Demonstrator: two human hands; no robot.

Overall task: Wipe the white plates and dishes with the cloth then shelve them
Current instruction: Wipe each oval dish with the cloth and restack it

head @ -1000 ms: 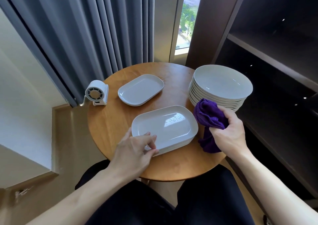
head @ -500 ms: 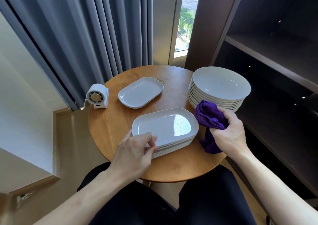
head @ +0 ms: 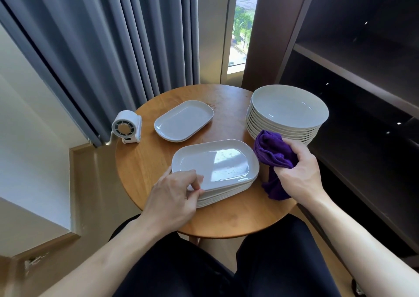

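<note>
My left hand point(head: 174, 197) pinches near-left rim of top glossy rectangular white dish point(head: 215, 161), stack at 6 o'clock on round wooden counter point(head: 229, 219). My right hand point(head: 299, 174) clenched on plush purple cloth point(head: 273, 153), 3 o'clock, below stacked round white plates point(head: 288, 110). Another rectangular dish point(head: 184, 120) at 11 o'clock.

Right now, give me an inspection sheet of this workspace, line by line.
Surface: round wooden table, bare at the near edge.
Job's things: stack of rectangular dishes in front; smaller rectangular dishes behind; stack of round plates at right; purple cloth.
Clutter: small white fan at the table's left edge.
Grippers: left hand pinches the top dish's near corner; right hand grips the cloth.
Cables: nothing seen.
Surroundings: grey curtain, window, dark shelves at right.
</note>
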